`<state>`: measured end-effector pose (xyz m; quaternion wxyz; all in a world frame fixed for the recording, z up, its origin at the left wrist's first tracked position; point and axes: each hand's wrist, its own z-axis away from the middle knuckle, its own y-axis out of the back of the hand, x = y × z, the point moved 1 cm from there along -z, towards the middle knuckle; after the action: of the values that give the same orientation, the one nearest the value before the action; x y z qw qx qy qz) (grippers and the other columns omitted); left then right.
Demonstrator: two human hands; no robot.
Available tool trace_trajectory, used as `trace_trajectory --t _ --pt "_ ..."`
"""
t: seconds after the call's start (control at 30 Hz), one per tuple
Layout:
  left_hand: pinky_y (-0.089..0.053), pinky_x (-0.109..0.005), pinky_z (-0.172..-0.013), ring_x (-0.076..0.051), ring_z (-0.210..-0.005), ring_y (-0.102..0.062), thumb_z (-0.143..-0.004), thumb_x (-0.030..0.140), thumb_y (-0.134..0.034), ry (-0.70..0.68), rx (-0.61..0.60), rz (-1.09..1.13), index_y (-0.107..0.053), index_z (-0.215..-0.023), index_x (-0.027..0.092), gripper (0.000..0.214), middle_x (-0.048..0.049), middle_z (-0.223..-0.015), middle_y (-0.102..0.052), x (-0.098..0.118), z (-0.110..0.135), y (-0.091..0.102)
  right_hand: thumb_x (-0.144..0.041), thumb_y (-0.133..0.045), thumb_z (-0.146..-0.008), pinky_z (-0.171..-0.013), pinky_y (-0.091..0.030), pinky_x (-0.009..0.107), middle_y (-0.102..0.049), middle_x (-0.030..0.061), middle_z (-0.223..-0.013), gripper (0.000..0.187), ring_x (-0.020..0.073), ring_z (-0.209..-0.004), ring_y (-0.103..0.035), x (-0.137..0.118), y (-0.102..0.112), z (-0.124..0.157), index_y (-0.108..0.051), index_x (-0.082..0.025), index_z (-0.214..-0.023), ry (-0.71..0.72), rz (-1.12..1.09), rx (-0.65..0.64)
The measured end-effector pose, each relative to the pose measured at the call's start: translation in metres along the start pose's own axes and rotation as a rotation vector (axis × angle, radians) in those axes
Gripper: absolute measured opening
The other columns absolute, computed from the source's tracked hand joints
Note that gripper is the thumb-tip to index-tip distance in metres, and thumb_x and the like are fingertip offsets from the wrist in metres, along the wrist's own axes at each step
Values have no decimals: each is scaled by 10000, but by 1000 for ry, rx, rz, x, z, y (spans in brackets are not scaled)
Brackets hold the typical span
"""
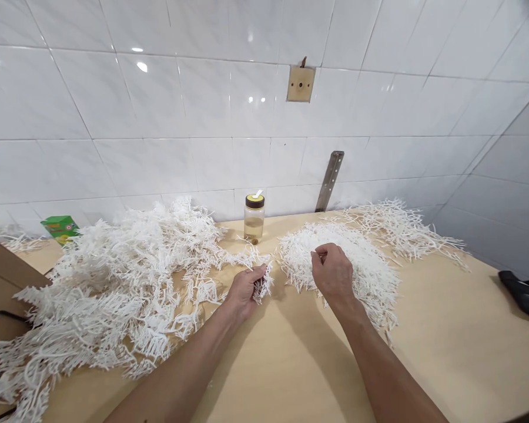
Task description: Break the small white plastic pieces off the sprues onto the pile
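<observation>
My left hand [248, 288] is closed around a white branching plastic strand [267, 281], with short spiky twigs sticking out past the fingers. More of the strand trails left toward a large tangled heap of white branching plastic strands [127, 282]. Over a lower mound of small, loose white pieces [374, 288] is my right hand [335, 270], its thumb and fingers pinched together. Whatever sits in that pinch, if anything, is too small to make out.
Behind my hands stands a clear jar [254, 228] with a dark-rimmed yellow lid and yellowish liquid. Bare white stems [401, 226] lie at the back right. A green box [59, 228] is at left, a black object [524, 296] at right. A metal strip [330, 182] leans on the tiled wall.
</observation>
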<state>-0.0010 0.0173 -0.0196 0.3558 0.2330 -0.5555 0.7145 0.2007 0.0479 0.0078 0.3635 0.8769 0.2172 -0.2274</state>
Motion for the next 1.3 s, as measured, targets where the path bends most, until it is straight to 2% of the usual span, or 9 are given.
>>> trace_trajectory --t 0.07,0.2,0.37,0.53,0.73,0.9,1.0,1.17,1.3 --pt "-452 -220 -517 -105 -525 -570 -583 256 -866 -3 -4 -14 -678 -732 93 290 -18 -610 -632 0 0 0 -245 -505 -837 -668 -435 326 -644 78 -794 141 198 -697 -580 -4 -1 2 -626 -181 -807 77 -39 -45" --pt "-473 -241 -543 -124 -537 -586 -590 272 -863 -22 -28 -31 -685 -744 86 299 -32 -621 -645 1 1 -2 -227 -495 -862 -665 -494 297 -707 65 -895 197 161 -668 -616 -26 -8 14 -689 -201 -885 200 -272 -250" --pt "-437 -217 -535 -105 -542 -570 -578 243 -871 -42 0 -16 -670 -722 91 290 -23 -614 -631 0 -2 -1 -239 -571 -851 -641 -512 269 -713 49 -902 134 141 -670 -630 -49 -15 31 -694 -200 -885 254 -405 -386" --pt "-417 -233 -521 -100 -503 -531 -578 266 -863 -8 -16 -34 -649 -698 95 299 -6 -566 -581 -3 -5 1 -235 -580 -840 -636 -520 279 -706 57 -896 116 138 -650 -617 -52 -15 33 -679 -186 -874 227 -441 -362" --pt "-359 -227 -477 -92 -479 -505 -566 253 -846 -14 3 -89 -637 -669 104 277 1 -546 -564 -1 -2 1 -288 -562 -849 -598 -549 281 -671 59 -805 130 178 -732 -631 -54 -12 33 -648 -194 -819 145 -535 -426" --pt "-311 -240 -443 -93 -442 -467 -575 261 -819 8 12 -139 -629 -666 109 259 9 -517 -541 2 1 -1 -404 -591 -848 -491 -542 266 -641 53 -809 237 158 -633 -606 -46 -17 33 -659 -185 -907 -53 -640 -594" --pt "-306 -244 -443 -97 -438 -466 -579 249 -807 22 31 -143 -620 -654 113 243 11 -503 -530 3 3 -2 -452 -611 -836 -500 -558 280 -611 26 -764 287 153 -613 -602 -44 -18 32 -653 -179 -914 -134 -729 -704" --pt "-315 -243 -453 -98 -444 -479 -564 255 -821 9 10 -122 -618 -637 109 261 3 -514 -549 4 4 -4 -438 -599 -842 -514 -553 280 -590 16 -745 269 155 -635 -594 -46 -18 32 -633 -177 -894 -134 -733 -718" --pt "-308 -239 -453 -91 -442 -471 -567 305 -853 -17 30 -109 -615 -645 117 313 10 -513 -547 2 3 -3 -340 -548 -862 -546 -510 274 -617 31 -784 159 157 -660 -588 -48 -18 34 -598 -190 -854 -2 -556 -600"
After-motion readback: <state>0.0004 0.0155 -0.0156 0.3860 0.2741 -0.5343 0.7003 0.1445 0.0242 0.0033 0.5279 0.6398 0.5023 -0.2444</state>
